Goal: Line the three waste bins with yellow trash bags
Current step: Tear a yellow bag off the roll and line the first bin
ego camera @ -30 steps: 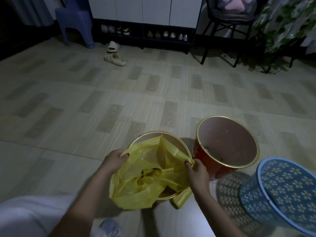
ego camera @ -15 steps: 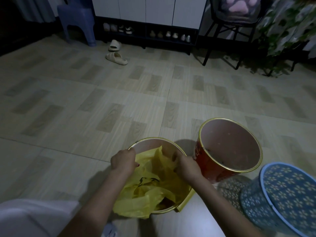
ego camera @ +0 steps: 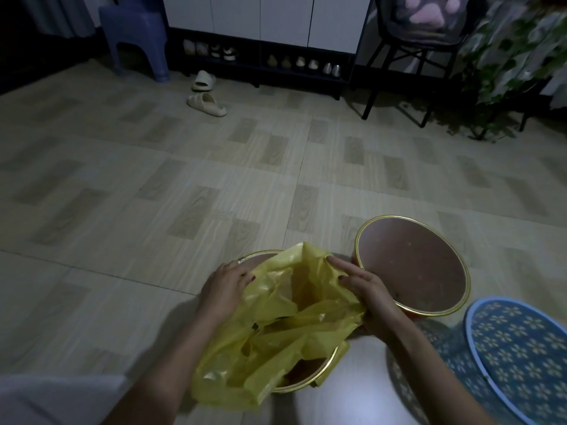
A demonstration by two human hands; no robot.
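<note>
Fingers (ego camera: 242, 273) of the left hand (ego camera: 225, 288) were curled over the left edge of the yellow trash bag (ego camera: 285, 326), with the film apparently pinched against the gold rim of the nearest bin (ego camera: 319, 374). Fingers (ego camera: 340, 265) of the right hand (ego camera: 369, 294) were laid nearly straight along the bag's right edge, pressing it outward toward the rim; whether the thumb was tucked under the film could not be told.

The bag was seen half inside that bin. Its near side had been draped over the front rim and hung down the outer wall, while its far edge stood up in a crumpled peak and had not been folded over the back rim, a stretch of which was left bare beside the left hand. The body of the bag lay in loose folds rather than being pushed down against the walls.

The first lining was therefore judged to be under way but unfinished. The second gold-rimmed bin (ego camera: 411, 266), just to the right, was seen unlined, and so was the blue flowered bin (ego camera: 518, 351) at the lower right. No further bags could be made out on the floor (ego camera: 184, 185), so two linings and part of a third were reckoned to remain.
</note>
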